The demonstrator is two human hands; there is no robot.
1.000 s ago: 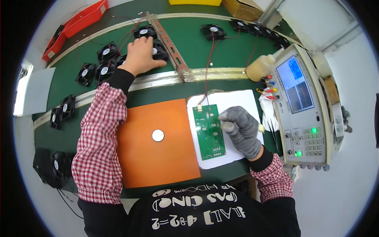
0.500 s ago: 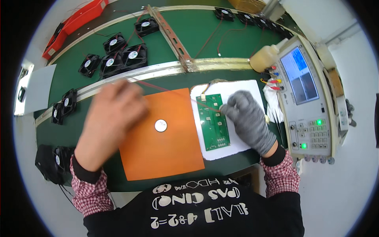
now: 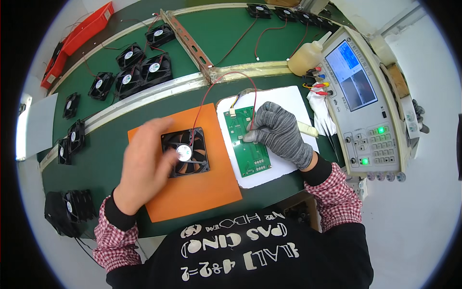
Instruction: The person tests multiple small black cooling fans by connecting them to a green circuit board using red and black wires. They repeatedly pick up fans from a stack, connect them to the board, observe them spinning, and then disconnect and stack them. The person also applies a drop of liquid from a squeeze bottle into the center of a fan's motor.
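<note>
A black square fan [image 3: 199,166] lies on the orange mat [image 3: 195,202], with a white round label at its middle. My bare left hand [image 3: 147,161], blurred, has its fingers apart at the fan's left side; its thumb overlaps the label, and whether it touches is unclear. From the fan a thin red wire [image 3: 231,73] arches up and over to my right hand [image 3: 275,132]. That hand, in a grey glove, pinches the wire's end above the green circuit board [image 3: 248,161]; the fingers hide the tip. The board rests on a white pad [image 3: 293,106].
Several more fans [image 3: 139,72] lie beyond the metal rail [image 3: 113,103], and stacked ones [image 3: 77,207] stand at left. To the right are a test instrument [image 3: 332,139] with a screen, a squeeze bottle [image 3: 305,58], coloured clips [image 3: 320,86], tweezers [image 3: 332,144] and a pale stick [image 3: 307,129].
The fan now shows on the mat, where only a white disc was visible. My left hand has lowered and its fingers have spread. The wire, stretched straight between my hands before, now arches.
</note>
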